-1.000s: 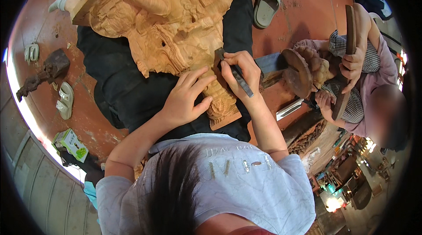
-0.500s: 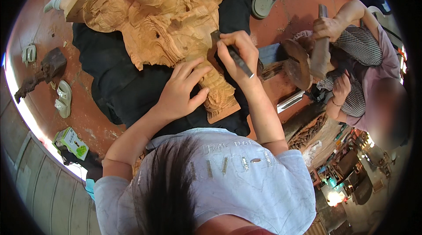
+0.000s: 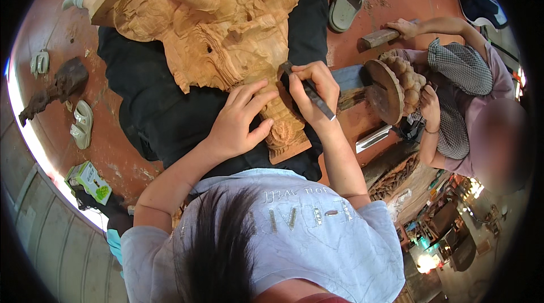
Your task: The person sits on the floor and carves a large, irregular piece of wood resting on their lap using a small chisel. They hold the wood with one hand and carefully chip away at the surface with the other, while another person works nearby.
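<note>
A large carved wooden sculpture [image 3: 224, 31] lies on a black cloth [image 3: 141, 93] in front of me, its narrow carved end pointing toward me. My left hand [image 3: 235, 121] rests with fingers spread on the near left edge of that narrow part. In my right hand [image 3: 320, 90] is a dark metal carving chisel [image 3: 323, 107], gripped by thumb and fingers and slanting across the hand. Its far end meets the wood where the narrow part joins the wider body. The exact cutting edge is too small to make out.
At right a person holds a wooden mallet [image 3: 381, 38] beside a knobbly carving on a round base [image 3: 381, 92]. A grey-green slipper [image 3: 347, 0] lies far right of the sculpture. On the left are white sandals [image 3: 83, 124], a dark piece of wood [image 3: 71, 81] and a box [image 3: 90, 182].
My right hand and the chisel have come nearer to me along the sculpture. My left hand stays on the wood. The other person's mallet has swung away from their carving.
</note>
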{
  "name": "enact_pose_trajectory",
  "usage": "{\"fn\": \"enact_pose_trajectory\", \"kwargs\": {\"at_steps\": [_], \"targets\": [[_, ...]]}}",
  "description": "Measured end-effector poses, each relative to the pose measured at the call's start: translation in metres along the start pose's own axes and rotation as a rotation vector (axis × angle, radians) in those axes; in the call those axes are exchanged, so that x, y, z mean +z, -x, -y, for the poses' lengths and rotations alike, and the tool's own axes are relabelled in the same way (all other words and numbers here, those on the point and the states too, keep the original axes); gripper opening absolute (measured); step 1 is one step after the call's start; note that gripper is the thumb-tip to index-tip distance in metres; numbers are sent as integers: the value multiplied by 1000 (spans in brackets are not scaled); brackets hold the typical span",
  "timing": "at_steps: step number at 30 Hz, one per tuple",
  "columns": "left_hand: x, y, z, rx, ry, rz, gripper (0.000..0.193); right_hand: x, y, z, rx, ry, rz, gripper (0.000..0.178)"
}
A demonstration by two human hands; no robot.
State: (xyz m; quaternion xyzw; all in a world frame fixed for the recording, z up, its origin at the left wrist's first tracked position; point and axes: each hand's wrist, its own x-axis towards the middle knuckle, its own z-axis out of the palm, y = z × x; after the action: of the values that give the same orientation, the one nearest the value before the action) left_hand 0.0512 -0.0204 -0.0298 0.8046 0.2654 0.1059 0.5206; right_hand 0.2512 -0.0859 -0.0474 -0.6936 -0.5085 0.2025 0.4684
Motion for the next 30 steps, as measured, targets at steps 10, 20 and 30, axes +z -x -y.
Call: {"fn": "enact_pose_trajectory", "kwargs": {"at_steps": [10, 20, 30], "targets": [[6, -3, 5, 10, 18, -5, 49, 4, -5, 6, -29, 84, -26, 11], [4, -3, 2, 10, 8, -3, 49, -1, -13, 9, -31, 49, 20, 12], [2, -4, 3, -24, 41, 4, 47, 5, -17, 7, -11, 53, 62, 10]]}}
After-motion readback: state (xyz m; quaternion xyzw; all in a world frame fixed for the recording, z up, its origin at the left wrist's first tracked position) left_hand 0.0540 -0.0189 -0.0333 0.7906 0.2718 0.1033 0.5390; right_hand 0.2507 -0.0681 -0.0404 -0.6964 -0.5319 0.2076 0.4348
